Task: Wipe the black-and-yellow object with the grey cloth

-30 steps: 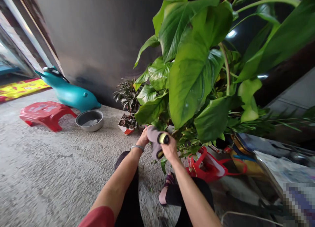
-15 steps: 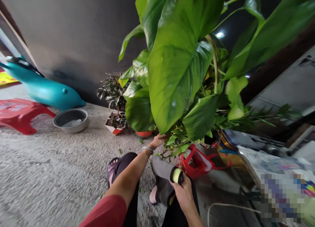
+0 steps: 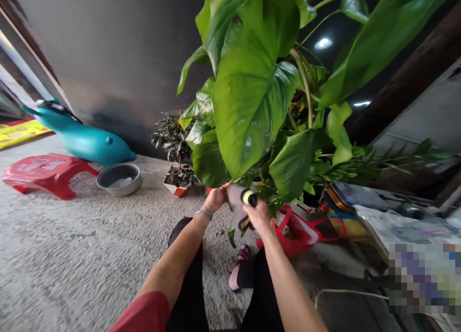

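Raised since prev. frame, R hand (image 3: 260, 216) pinched black-edged grey cloth item (image 3: 236, 201) below glossy green-leaved plant (image 3: 248, 111), near L hand (image 3: 216, 199) (grip unclear); step, presumably low-foliage tending, next req'd careful reach.

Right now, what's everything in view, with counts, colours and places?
Cloth item: one, grey, in right hand
Big plant: one, green, upper centre
Smaller greenery: count unclear, green, right of it
Potted plant: one, dark, left of centre
Toy: one, turquoise, by the wall
Stool: one, red, left
Round pan: one, grey, beside stool
Mat: one, yellow and red, far left
Bag: one, red, lower right
Cord: one, pale, lower right
Clutter: count unclear, mixed colours, far right
Wall: one, dark grey, behind
Floor: one, grey, below
Left hand: one, bare, at the leaves
Right hand: one, bare, holding cloth item
Left sleeve: one, red, lower left
Legs: two, black trousers, bottom
Foot: one, purple sandal, bottom
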Demonstrator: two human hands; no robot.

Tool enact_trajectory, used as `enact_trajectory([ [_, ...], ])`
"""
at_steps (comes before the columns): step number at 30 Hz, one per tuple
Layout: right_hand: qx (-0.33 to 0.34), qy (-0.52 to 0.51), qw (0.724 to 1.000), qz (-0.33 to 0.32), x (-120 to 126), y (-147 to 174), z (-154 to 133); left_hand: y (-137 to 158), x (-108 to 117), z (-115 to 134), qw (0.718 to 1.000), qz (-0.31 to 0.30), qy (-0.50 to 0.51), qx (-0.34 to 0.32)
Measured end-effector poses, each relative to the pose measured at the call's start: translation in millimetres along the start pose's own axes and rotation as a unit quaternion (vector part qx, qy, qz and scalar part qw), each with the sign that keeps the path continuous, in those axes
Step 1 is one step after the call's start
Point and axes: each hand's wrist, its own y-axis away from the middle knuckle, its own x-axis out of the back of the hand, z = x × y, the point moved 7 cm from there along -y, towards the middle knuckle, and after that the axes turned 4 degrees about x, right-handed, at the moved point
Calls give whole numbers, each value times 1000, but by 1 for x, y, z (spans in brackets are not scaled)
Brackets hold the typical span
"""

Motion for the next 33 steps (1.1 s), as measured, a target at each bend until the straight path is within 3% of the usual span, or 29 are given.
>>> enact_trajectory([
  [2, -41, -35, 996, -75, -11, 38, 12, 3, -1, 1, 1000, -22, -2, -8],
  [4, -100, -81, 988, -84, 6, 62, 27, 4, -1, 1, 1000, -28, -3, -11],
  [6, -135, -106, 985, 2, 42, 53, 37, 4, -1, 0, 1000, -17, 2, -3],
  [8, -113, -93, 980, 138, 78, 20, 34, 5, -2, -1, 1000, -9, 9, 11],
  [10, -70, -63, 973, 210, 85, -18, 21, 7, -5, -2, 1000, -13, 14, 22],
  [11, -56, -45, 978, 197, 75, -33, 13, 8, -6, -2, 999, -18, 15, 26],
  [13, -50, -17, 994, 96, 34, -40, 2, 10, -6, -1, 999, -26, 13, 26],
  [16, -50, -14, 996, -68, -21, 7, -5, 10, -3, -1, 999, -39, -2, 16],
  [18, -47, -45, 989, -135, -26, 48, -2, 9, -2, -2, 998, -51, -12, 19],
  [20, -63, -81, 982, -158, -5, 66, 5, 7, -2, -4, 998, -54, -14, 29],
  [22, -76, -80, 990, -83, 37, 49, 13, 6, -2, -5, 998, -44, -11, 34],
  [24, -61, -31, 996, 59, 77, 12, 14, 6, -3, -6, 999, -31, -11, 41],
  [26, -42, 5, 987, 152, 87, -23, 9, 8, -6, -7, 998, -27, -15, 46],
  [27, -44, 8, 987, 154, 78, -34, 8, 8, -8, -8, 998, -27, -15, 48],
  [29, -66, -8, 994, 88, 41, -38, 11, 9, -9, -8, 998, -29, -11, 45],
  [31, -90, -32, 995, 0, 1, -13, 16, 6, -5, -8, 999, -17, -7, 30],
  [33, -104, -54, 991, -60, -22, 28, 23, 0, 6, -9, 999, 23, -19, 12],
])
